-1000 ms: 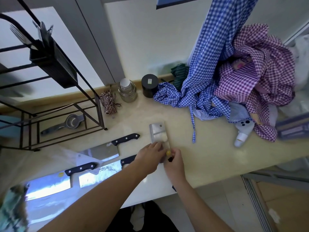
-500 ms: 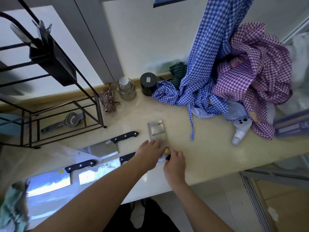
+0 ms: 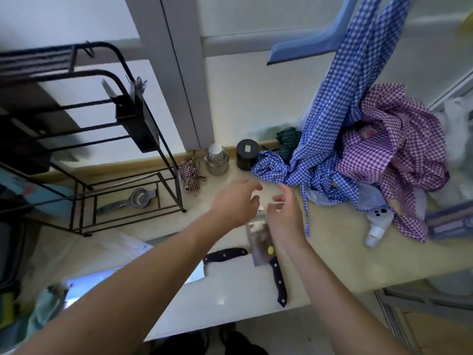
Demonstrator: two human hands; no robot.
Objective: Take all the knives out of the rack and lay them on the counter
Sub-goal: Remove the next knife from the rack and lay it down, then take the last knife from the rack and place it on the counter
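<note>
counter: carrying the knives and clutter | rack: standing at the counter's left end, no knife showing in it | left hand: hovering, fingers spread, gripping nothing | right hand: hovering, loosely curled, empty | cleaver: lying flat below both hands, black handle pointing toward the counter's near edge | second black handle: lying just left of it.

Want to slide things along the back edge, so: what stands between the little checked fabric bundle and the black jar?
In the head view, one clear glass jar with a white lid stands between the checked bundle and the black jar.
</note>
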